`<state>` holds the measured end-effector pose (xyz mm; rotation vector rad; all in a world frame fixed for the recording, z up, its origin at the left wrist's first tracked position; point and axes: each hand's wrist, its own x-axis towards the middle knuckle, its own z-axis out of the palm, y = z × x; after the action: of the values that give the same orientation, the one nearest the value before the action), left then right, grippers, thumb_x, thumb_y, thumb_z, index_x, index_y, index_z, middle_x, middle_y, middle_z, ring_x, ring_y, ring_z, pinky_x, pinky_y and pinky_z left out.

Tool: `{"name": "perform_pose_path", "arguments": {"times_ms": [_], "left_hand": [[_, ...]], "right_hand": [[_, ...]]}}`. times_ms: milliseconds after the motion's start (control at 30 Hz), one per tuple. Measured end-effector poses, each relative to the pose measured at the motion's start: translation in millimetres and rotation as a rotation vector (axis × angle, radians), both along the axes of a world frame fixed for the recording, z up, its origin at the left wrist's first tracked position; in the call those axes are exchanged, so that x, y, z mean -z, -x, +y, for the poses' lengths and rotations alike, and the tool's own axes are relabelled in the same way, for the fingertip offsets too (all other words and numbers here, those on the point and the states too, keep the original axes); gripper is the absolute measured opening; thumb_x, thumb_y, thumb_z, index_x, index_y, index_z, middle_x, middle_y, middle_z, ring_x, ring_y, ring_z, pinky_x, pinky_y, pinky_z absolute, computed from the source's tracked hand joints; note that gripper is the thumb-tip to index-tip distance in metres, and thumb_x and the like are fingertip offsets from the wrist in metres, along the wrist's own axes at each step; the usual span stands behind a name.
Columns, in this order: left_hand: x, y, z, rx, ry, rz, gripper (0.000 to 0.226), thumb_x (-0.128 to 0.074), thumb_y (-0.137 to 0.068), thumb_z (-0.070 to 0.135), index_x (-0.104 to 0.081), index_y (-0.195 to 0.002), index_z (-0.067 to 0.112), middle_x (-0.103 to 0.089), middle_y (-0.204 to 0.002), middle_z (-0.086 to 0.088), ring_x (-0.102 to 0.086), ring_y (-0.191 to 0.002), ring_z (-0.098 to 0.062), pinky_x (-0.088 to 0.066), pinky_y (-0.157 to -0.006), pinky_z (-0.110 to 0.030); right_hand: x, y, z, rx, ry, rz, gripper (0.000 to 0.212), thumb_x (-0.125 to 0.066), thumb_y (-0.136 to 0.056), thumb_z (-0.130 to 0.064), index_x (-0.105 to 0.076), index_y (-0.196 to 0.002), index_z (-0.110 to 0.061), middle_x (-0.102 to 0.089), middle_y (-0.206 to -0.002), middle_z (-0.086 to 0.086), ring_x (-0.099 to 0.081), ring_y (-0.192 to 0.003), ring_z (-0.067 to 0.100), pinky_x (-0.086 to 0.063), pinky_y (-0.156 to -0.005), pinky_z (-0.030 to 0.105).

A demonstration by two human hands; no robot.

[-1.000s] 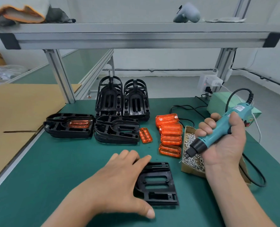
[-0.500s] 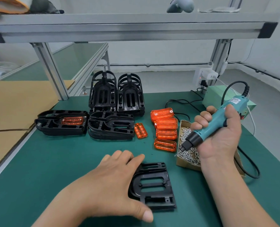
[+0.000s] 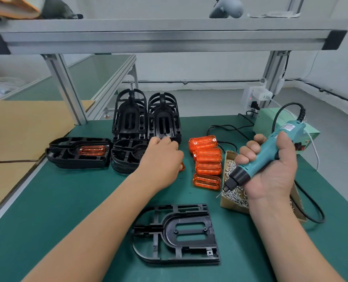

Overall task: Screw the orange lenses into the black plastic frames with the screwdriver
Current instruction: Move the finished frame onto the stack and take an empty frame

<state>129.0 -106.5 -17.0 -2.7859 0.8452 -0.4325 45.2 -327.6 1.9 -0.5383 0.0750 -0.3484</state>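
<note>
The right hand (image 3: 270, 176) has its fingers clamped round the screwdriver (image 3: 259, 159); the left hand (image 3: 160, 159) covers 1 orange lens (image 3: 182, 167) under its fingers, grip unclear.

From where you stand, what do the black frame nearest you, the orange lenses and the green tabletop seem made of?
Black frame: moulded plastic, matte, judging by its thin ribs and dull sheen. Orange lenses: translucent glossy plastic; light glows through and highlights show. Green tabletop: probably a rubbery or vinyl mat, matte and even; hard to say.
</note>
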Motion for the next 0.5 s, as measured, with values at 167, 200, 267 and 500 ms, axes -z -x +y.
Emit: {"name": "perform_pose_path", "arguments": {"times_ms": [167, 200, 267, 500], "left_hand": [[12.7, -5.5, -4.7, 0.008, 0.052, 0.027, 0.019, -0.058, -0.099, 0.042, -0.068, -0.096, 0.026, -0.06, -0.095, 0.005, -0.053, -0.101, -0.024, -0.032, -0.096, -0.043], [13.7, -4.8, -3.7, 0.011, 0.058, 0.041, 0.017, -0.059, -0.098, 0.041, -0.067, -0.097, 0.026, -0.059, -0.097, 0.006, -0.052, -0.101, -0.023, -0.032, -0.097, -0.043], [13.3, -1.2, -1.8, 0.022, 0.062, 0.067, 0.014, -0.061, -0.099, 0.038, -0.067, -0.099, 0.025, -0.057, -0.099, 0.006, -0.05, -0.103, -0.022, -0.032, -0.099, -0.042], [-2.8, 32.3, 1.8, 0.098, 0.171, 0.096, 0.028, -0.046, -0.099, 0.044, -0.063, -0.092, 0.023, -0.055, -0.107, 0.007, -0.047, -0.11, -0.021, -0.037, -0.1, -0.041]], "right_hand": [[0.4, -0.1, 2.0, -0.001, 0.012, -0.002, 0.039, -0.06, -0.1, -0.052, -0.061, -0.098, -0.013, -0.046, -0.076, -0.002, -0.043, -0.059, 0.011, -0.043, -0.051, 0.024], [0.3, -0.1, 2.4, -0.001, 0.008, 0.0, 0.039, -0.06, -0.1, -0.052, -0.061, -0.098, -0.013, -0.047, -0.076, -0.002, -0.043, -0.06, 0.011, -0.044, -0.052, 0.024], [-0.1, -0.3, 3.5, -0.006, 0.002, 0.007, 0.04, -0.06, -0.099, -0.052, -0.062, -0.099, -0.013, -0.047, -0.076, -0.001, -0.044, -0.06, 0.011, -0.044, -0.052, 0.024], [0.9, 0.3, 1.9, -0.024, -0.008, 0.001, 0.041, -0.062, -0.098, -0.054, -0.063, -0.098, -0.013, -0.048, -0.077, -0.001, -0.044, -0.06, 0.011, -0.044, -0.052, 0.024]]}}
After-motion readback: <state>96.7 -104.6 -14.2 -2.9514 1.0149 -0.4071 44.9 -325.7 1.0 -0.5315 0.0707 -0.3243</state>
